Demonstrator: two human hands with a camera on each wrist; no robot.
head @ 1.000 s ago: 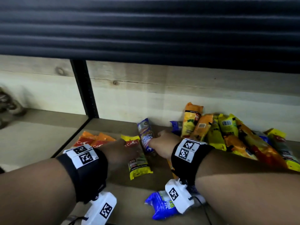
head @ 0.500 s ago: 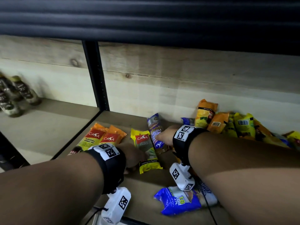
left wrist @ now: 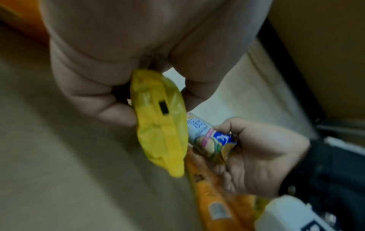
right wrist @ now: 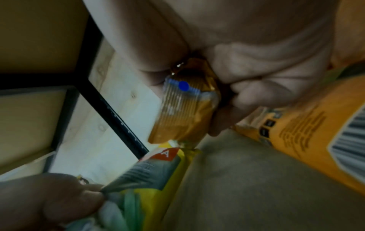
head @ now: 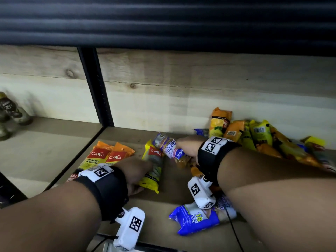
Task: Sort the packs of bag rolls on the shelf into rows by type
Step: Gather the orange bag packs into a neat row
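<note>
My left hand (head: 138,171) grips the near end of a yellow Casa pack (head: 153,166), which lies on the wooden shelf (head: 174,180); in the left wrist view its fingers (left wrist: 110,107) curl round the yellow pack (left wrist: 160,131). My right hand (head: 187,148) holds a blue and white pack (head: 169,146) with an orange end, tilted just right of the yellow one. In the right wrist view that pack (right wrist: 185,109) sits between thumb and fingers. Two orange Casa packs (head: 107,155) lie side by side at the left.
A mixed pile of orange and yellow packs (head: 258,140) leans on the back wall at the right. A blue pack (head: 198,219) lies near the front edge under my right wrist. A black upright post (head: 98,91) divides the shelf; bottles (head: 11,113) stand in the left bay.
Both hands have shifted left with their packs. The yellow pack now lies closer to the two orange Casa packs, and the blue and white pack is tilted more beside it.
</note>
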